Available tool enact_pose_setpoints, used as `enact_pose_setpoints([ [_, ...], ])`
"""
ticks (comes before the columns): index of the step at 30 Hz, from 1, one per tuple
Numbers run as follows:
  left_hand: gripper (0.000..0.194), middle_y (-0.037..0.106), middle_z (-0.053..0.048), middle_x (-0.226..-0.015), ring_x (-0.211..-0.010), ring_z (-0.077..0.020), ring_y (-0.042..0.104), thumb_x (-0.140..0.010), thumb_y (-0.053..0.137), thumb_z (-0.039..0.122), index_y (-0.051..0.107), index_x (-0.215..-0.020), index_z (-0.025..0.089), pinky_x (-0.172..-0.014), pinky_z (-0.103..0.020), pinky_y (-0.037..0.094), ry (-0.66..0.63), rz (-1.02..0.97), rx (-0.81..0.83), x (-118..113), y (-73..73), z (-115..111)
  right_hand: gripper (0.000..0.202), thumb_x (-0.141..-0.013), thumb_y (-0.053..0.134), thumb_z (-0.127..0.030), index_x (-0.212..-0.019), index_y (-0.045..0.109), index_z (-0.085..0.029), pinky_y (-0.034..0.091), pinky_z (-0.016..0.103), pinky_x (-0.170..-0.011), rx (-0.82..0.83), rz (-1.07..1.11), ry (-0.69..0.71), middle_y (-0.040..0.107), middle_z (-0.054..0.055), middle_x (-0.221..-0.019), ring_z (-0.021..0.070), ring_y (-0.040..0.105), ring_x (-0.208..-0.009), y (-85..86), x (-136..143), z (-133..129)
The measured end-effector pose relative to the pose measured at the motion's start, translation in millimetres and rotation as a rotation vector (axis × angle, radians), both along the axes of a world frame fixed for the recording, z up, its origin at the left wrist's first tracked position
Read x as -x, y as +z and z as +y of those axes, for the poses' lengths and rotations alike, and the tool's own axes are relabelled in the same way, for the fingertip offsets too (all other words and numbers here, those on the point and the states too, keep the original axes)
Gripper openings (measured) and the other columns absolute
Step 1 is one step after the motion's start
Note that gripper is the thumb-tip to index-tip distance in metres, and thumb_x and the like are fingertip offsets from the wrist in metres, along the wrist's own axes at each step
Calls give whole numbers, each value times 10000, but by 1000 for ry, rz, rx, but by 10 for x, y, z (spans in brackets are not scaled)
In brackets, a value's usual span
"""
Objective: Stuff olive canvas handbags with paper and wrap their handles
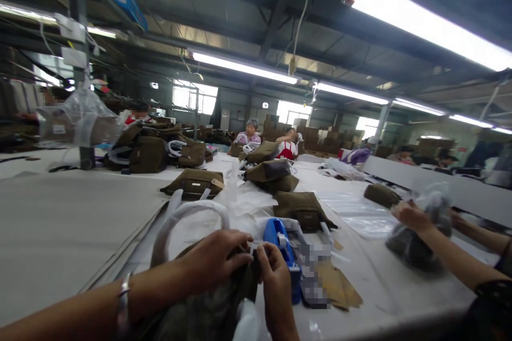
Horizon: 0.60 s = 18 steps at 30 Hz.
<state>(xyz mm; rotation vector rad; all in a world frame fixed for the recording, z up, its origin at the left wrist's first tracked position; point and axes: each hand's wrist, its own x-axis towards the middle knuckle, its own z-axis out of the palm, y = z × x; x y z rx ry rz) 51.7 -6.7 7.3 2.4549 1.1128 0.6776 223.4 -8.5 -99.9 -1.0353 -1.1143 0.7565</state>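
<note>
A dark olive bag (pixel 208 298) lies below my hands at the front of the table, with a pale wrapped handle (pixel 164 229) arching up behind it. My left hand (pixel 224 253), with a silver bracelet on its wrist, reaches across the bag and pinches its upper right edge. Close beside it, my right hand (pixel 274 272) has thumb and forefinger pressed together at the same edge. Whatever small piece lies between the fingertips is too small to make out. Just right of my right hand stands a blue tape dispenser (pixel 282 248).
Brown paper tags (pixel 340 285) lie right of the dispenser. Olive bags (pixel 306 210) and clear plastic (pixel 360 213) are spread over the white table (pixel 80 218). At right, another person's hands (pixel 412 216) hold a plastic-wrapped bag (pixel 420 240). More people sit across the table.
</note>
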Motion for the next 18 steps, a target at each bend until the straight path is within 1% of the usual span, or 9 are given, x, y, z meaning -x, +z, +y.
enact_pose_setpoints([
  [2,345,764,-54,-1096,-970,-213,714,-840,732,207,710,-1184,207,-847,-273,506,-15,29,27,-118,-16,61,417,-854,676,-571,-955,700,-167,502,235,-582,55,72,34,692,19,-787,177,643,-712,-23,22,-20],
  [4,285,775,-30,-996,-887,-206,722,-799,740,157,743,-1078,215,-787,-268,509,-13,51,30,-190,-33,114,421,-852,681,-576,-960,688,-169,512,240,-630,73,117,40,691,25,-817,188,651,-763,-39,25,-36],
  [5,280,777,-31,-988,-881,-214,722,-787,738,154,746,-1061,216,-786,-280,511,-7,54,25,-210,-42,138,422,-850,684,-575,-963,686,-168,518,245,-649,69,120,47,694,30,-830,194,655,-780,-44,22,-44],
  [9,496,746,-83,-1188,-1064,-291,693,-751,762,195,686,-1241,215,-904,-373,504,-13,55,13,-238,-88,214,450,-840,689,-586,-992,686,-162,550,273,-699,50,110,41,712,55,-885,218,675,-815,-55,2,-73],
  [10,488,748,-78,-1186,-1071,-288,692,-753,756,195,691,-1236,221,-910,-371,503,-27,52,17,-240,-96,225,459,-844,681,-593,-999,688,-160,555,278,-699,53,111,33,715,61,-893,224,679,-822,-59,-3,-78],
  [11,435,761,-62,-1147,-1045,-271,700,-763,742,192,713,-1196,230,-896,-353,505,-40,46,22,-242,-101,232,466,-848,672,-600,-1000,690,-160,558,278,-692,57,108,27,717,64,-893,228,682,-825,-64,-10,-80],
  [14,268,776,-19,-1028,-898,-203,717,-784,694,187,756,-1040,235,-802,-279,511,-46,14,27,-245,-107,233,466,-860,655,-605,-999,703,-163,568,275,-680,58,74,8,722,66,-880,234,690,-827,-93,-32,-64],
  [16,246,771,-14,-1003,-861,-185,713,-794,664,188,746,-1022,226,-763,-257,507,-25,-4,18,-245,-116,228,468,-842,674,-608,-986,715,-165,585,287,-694,47,50,4,731,70,-872,247,704,-832,-117,-34,-41],
  [18,311,766,-22,-986,-843,-195,711,-796,642,194,722,-1095,226,-739,-266,508,-7,-1,-1,-239,-139,230,469,-820,694,-613,-976,726,-171,595,296,-711,27,56,-24,742,76,-876,261,717,-849,-138,-7,-21],
])
